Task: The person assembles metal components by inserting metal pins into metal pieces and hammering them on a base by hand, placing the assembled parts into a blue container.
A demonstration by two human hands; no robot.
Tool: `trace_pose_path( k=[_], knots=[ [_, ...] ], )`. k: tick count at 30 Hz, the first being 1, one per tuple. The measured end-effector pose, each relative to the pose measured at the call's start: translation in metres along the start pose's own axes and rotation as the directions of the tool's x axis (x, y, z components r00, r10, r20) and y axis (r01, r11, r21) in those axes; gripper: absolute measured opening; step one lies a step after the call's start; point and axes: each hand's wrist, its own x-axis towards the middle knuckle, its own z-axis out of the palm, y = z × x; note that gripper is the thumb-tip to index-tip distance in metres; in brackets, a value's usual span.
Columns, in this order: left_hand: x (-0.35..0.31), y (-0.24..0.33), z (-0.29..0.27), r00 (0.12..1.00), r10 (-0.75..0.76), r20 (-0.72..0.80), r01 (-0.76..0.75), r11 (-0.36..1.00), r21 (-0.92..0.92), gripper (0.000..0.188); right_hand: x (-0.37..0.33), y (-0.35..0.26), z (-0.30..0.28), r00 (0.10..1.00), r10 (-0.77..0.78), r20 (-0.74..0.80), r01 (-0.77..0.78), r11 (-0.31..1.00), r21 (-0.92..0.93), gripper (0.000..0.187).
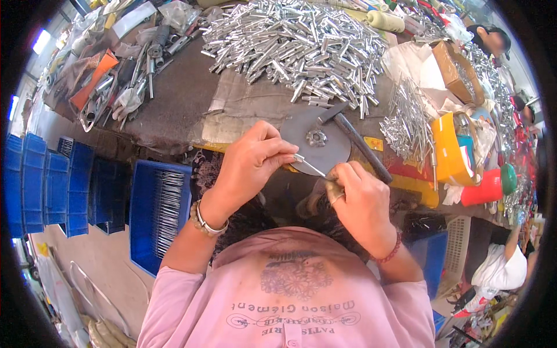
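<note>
The left hand point(249, 165) and right hand point(361, 206) pinch opposite ends of a slim metal rod point(311, 166), seemingly unfinished, over the table point(174, 87)'s near edge; rows of rods point(168, 211) in a blue bin point(144, 217) left of there may be done, the silver tube heap point(296, 49) toward the far edge apparently remaining

Dark lettering, upside down in this view and flanked by scrolls, runs in several lines across the pink shirt point(290, 316), nearer the wearer than the left fingers point(283, 149), while a yellow label point(374, 143) beyond the right fingers point(349, 173) is illegible.
</note>
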Motion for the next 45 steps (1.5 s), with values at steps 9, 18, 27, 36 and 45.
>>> trace_pose_path(
  k=[9,18,27,36,45],
  knots=[
    [-0.043,0.028,0.029,0.927,-0.361,-0.099,0.283,0.849,-0.447,0.046,-0.007,-0.010,0.009,0.725,0.280,0.629,-0.686,0.382,0.620,0.021],
    [-0.044,0.032,0.030,0.790,-0.595,0.147,0.461,0.420,-0.781,0.064,-0.017,-0.030,0.025,0.708,0.221,0.671,-0.706,0.238,0.667,0.025],
    [-0.066,0.010,-0.033,0.749,-0.660,-0.057,0.353,0.471,-0.809,0.059,-0.012,-0.015,0.020,0.932,0.274,0.239,-0.357,0.569,0.741,0.016],
    [-0.244,-0.179,-0.105,0.152,-0.869,-0.472,0.604,0.460,-0.651,0.054,0.006,0.008,0.040,0.905,0.421,0.063,-0.339,0.623,0.704,0.027],
    [-0.293,-0.317,-0.106,-0.084,-0.850,-0.519,0.645,0.350,-0.679,0.060,0.004,0.013,0.044,0.891,0.454,0.004,-0.310,0.602,0.736,0.020]
  ],
)
